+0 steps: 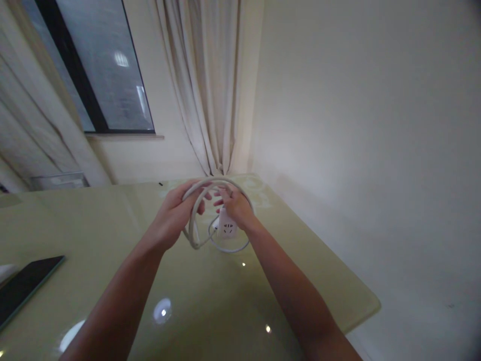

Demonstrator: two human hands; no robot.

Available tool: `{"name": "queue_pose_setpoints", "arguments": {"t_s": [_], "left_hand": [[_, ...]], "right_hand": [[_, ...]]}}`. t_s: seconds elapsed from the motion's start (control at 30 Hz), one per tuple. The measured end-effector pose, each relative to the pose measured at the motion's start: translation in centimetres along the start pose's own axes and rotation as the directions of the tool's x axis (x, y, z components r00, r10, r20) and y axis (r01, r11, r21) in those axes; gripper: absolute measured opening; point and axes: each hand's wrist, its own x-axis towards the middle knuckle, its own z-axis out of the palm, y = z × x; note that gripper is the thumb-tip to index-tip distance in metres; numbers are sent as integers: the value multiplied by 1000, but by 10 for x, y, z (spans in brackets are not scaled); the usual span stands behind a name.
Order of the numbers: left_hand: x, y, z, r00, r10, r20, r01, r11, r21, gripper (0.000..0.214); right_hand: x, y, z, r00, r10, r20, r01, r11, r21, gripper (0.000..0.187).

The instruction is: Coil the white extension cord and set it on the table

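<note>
A white power cord (193, 225) is looped into a loose coil between my two hands, above the table. On the coil's left side my left hand (180, 210) is closed around the loops. My right hand (236, 204) reaches in from the right with its fingers curled at the top of the coil, against the cord. Just below my right hand is a white power strip (228, 225) with its socket holes facing me; part of it is hidden behind that hand. A thinner stretch of cord curves beneath the strip.
A glossy pale-green table (195, 301) reaches to the wall on the right. A dark flat device (28, 286) lies at the left edge. One small black object (161, 184) rests near the back edge. Behind are curtains (210, 90) and a window (105, 65).
</note>
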Motion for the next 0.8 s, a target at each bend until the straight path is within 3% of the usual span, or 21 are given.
{"name": "queue_pose_setpoints", "arguments": {"t_s": [0.13, 0.27, 0.33, 0.43, 0.5, 0.6, 0.67, 0.8], "left_hand": [[6, -2, -2, 968, -169, -187, 145, 981, -132, 26], [14, -8, -7, 895, -297, -334, 204, 936, -287, 14], [17, -8, -11, 857, -406, -316, 264, 874, -407, 13], [19, -3, -18, 803, -550, -228, 368, 759, -537, 20], [19, 1, -22, 784, -591, -188, 398, 712, -578, 25], [17, 3, -24, 808, -565, -169, 405, 740, -537, 26], [14, 3, -23, 849, -505, -156, 398, 805, -440, 22], [10, -1, -17, 927, -357, -118, 321, 914, -249, 21]], "right_hand": [[5, 3, -6, 991, 19, -135, -13, 999, 45, 34], [5, 1, -5, 992, 127, 8, -125, 965, 231, 25], [2, -3, -7, 973, 181, 146, -218, 925, 311, 20], [0, -9, -12, 925, 167, 343, -284, 901, 327, 15], [0, -10, -17, 931, 125, 342, -230, 930, 286, 19], [5, -5, -22, 992, 24, 123, -37, 994, 104, 22], [10, 3, -25, 999, -54, -6, 54, 996, -72, 31], [14, 16, -30, 995, -94, -18, 81, 927, -367, 53]]}}
